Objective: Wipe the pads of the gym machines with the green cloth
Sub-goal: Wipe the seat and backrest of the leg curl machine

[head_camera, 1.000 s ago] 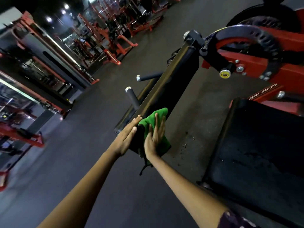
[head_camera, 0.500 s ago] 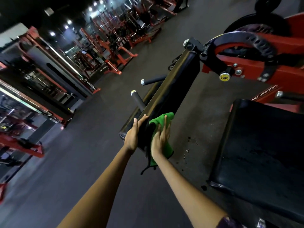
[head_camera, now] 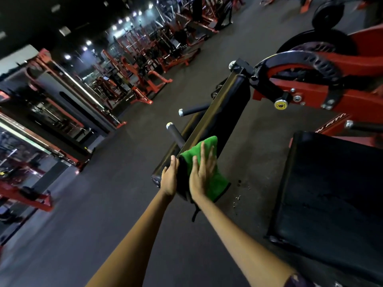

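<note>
I see my right hand (head_camera: 202, 179) pressing the green cloth (head_camera: 209, 175) flat against the near end of the long black pad (head_camera: 223, 119), fingers (head_camera: 204, 156) straight and spread. My left hand (head_camera: 170, 179) rests open on the pad's left edge, fingers straight and together. The cloth's lower corner hangs past the pad's right edge. Two black handles (head_camera: 176, 133) jut left. A wide black seat pad (head_camera: 331, 193) sits right, open floor (head_camera: 257, 162) between.
</note>
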A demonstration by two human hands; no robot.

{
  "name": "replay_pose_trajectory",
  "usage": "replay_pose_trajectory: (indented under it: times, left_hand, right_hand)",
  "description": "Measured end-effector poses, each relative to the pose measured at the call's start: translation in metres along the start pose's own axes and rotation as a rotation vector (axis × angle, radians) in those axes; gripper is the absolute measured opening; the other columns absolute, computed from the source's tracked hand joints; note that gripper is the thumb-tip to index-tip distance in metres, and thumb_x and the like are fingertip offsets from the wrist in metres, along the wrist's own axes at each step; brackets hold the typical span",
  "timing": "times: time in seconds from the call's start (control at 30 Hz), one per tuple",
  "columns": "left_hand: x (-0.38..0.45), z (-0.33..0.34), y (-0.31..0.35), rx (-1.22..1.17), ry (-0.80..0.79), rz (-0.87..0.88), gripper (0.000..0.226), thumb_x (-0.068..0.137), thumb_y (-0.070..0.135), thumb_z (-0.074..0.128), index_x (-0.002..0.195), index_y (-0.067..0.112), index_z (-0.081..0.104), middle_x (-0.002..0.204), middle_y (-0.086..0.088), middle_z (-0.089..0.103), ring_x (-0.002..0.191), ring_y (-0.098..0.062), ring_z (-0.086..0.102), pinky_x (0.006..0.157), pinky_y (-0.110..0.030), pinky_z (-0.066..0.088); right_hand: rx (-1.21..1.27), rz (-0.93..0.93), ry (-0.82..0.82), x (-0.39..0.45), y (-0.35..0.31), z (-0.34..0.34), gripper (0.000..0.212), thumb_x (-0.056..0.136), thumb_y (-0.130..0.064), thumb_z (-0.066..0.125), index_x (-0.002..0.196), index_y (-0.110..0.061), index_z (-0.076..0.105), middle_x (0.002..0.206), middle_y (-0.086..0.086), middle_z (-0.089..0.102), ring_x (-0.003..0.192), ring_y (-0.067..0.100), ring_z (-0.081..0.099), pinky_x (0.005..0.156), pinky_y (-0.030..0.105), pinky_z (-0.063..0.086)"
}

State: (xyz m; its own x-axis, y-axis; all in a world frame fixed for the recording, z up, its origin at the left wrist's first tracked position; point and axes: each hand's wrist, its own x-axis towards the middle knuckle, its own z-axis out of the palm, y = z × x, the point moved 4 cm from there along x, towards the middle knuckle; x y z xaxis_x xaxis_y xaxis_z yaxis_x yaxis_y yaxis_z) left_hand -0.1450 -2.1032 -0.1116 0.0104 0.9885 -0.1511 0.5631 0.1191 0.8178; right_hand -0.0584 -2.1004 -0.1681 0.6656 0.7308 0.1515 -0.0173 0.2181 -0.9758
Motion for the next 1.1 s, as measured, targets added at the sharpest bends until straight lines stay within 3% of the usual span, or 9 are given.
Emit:
replay_pose_trajectory:
  times: [0.1, 0.23, 0.3, 0.4, 0.5, 0.6, 0.7, 0.87, 1.1]
  left_hand:
    - [-0.002, 0.005, 0.009, 0.054, -0.095, 0.127, 0.081, 0.07, 0.086, 0.014, 0.126, 0.044, 0.055, 0.142, 0.017, 0.045, 0.137, -0.009, 0.032, 0.119, -0.042, 0.009]
    - [-0.005, 0.009, 0.011, 0.119, -0.072, 0.187, 0.054, 0.099, 0.048, 0.01, 0.139, 0.03, 0.042, 0.149, 0.011, 0.036, 0.139, -0.002, 0.023, 0.118, -0.042, -0.007]
    - [-0.003, 0.007, 0.01, 0.244, -0.039, 0.222, 0.056, 0.093, 0.057, 0.009, 0.136, 0.038, 0.041, 0.148, 0.014, 0.034, 0.139, -0.001, 0.019, 0.116, -0.042, -0.015]
    - [-0.001, 0.007, 0.008, 0.628, 0.051, 0.257, 0.059, 0.097, 0.05, 0.01, 0.141, 0.024, 0.04, 0.147, 0.008, 0.036, 0.14, -0.008, 0.022, 0.114, -0.048, -0.012]
    - [-0.004, 0.011, 0.016, 0.739, 0.063, 0.337, 0.075, 0.085, 0.057, 0.001, 0.142, 0.024, 0.037, 0.145, 0.008, 0.038, 0.136, -0.011, 0.029, 0.112, -0.054, -0.012]
    - [0.003, 0.016, 0.025, 0.816, 0.034, 0.383, 0.088, 0.073, 0.064, -0.007, 0.143, 0.025, 0.031, 0.134, 0.004, 0.037, 0.132, -0.012, 0.032, 0.112, -0.057, -0.01]
    - [0.009, 0.023, 0.029, 0.869, 0.031, 0.43, 0.087, 0.076, 0.066, -0.002, 0.146, 0.024, 0.025, 0.137, -0.001, 0.033, 0.133, -0.016, 0.031, 0.116, -0.05, -0.004]
    - [0.021, 0.028, 0.031, 0.781, -0.086, 0.476, 0.082, 0.079, 0.065, 0.004, 0.149, 0.023, 0.008, 0.155, 0.016, -0.002, 0.142, -0.001, 0.0, 0.117, -0.037, -0.001]
    - [0.068, 0.06, 0.067, 0.781, -0.077, 0.469, 0.059, 0.1, 0.046, 0.02, 0.151, 0.016, 0.013, 0.159, 0.007, 0.001, 0.145, -0.008, -0.004, 0.116, -0.029, -0.004]
  right_hand:
    - [-0.026, -0.172, -0.031, -0.053, 0.012, 0.0, 0.05, 0.1, -0.051, 0.02, 0.148, -0.039, 0.018, 0.153, 0.011, 0.024, 0.142, 0.03, 0.022, 0.113, 0.045, 0.014]
    - [0.172, 0.024, 0.063, -0.004, 0.032, -0.008, 0.045, 0.097, -0.021, 0.03, 0.143, -0.021, 0.031, 0.151, 0.013, 0.025, 0.142, 0.02, 0.021, 0.112, 0.051, 0.021]
    - [0.134, 0.096, 0.101, 0.035, 0.025, -0.008, 0.045, 0.097, -0.03, 0.03, 0.14, -0.017, 0.034, 0.152, 0.017, 0.026, 0.14, 0.022, 0.02, 0.114, 0.048, 0.02]
    - [-0.05, -0.1, 0.027, 0.028, 0.012, -0.001, 0.059, 0.098, -0.055, 0.02, 0.146, -0.022, 0.03, 0.153, 0.015, 0.025, 0.141, 0.031, 0.023, 0.115, 0.041, 0.014]
    - [-0.113, -0.171, -0.096, -0.013, 0.02, 0.0, 0.056, 0.096, -0.057, 0.017, 0.146, -0.033, 0.024, 0.154, 0.01, 0.024, 0.141, 0.032, 0.025, 0.114, 0.044, 0.017]
    - [-0.021, -0.068, -0.077, 0.035, 0.031, -0.008, 0.054, 0.098, -0.055, 0.02, 0.145, -0.03, 0.027, 0.155, 0.011, 0.021, 0.142, 0.03, 0.023, 0.114, 0.046, 0.021]
    - [-0.005, 0.079, -0.043, 0.089, 0.024, -0.01, 0.052, 0.096, -0.037, 0.032, 0.146, -0.023, 0.028, 0.157, 0.014, 0.015, 0.144, 0.03, 0.017, 0.115, 0.049, 0.018]
    - [-0.1, -0.074, -0.116, 0.041, 0.017, -0.007, 0.069, 0.092, -0.067, 0.011, 0.145, -0.026, 0.024, 0.156, 0.012, 0.018, 0.143, 0.033, 0.018, 0.115, 0.046, 0.016]
    - [0.033, 0.041, 0.009, 0.125, 0.027, -0.013, 0.065, 0.091, -0.055, 0.024, 0.141, -0.018, 0.039, 0.153, 0.018, 0.026, 0.141, 0.032, 0.025, 0.114, 0.045, 0.024]
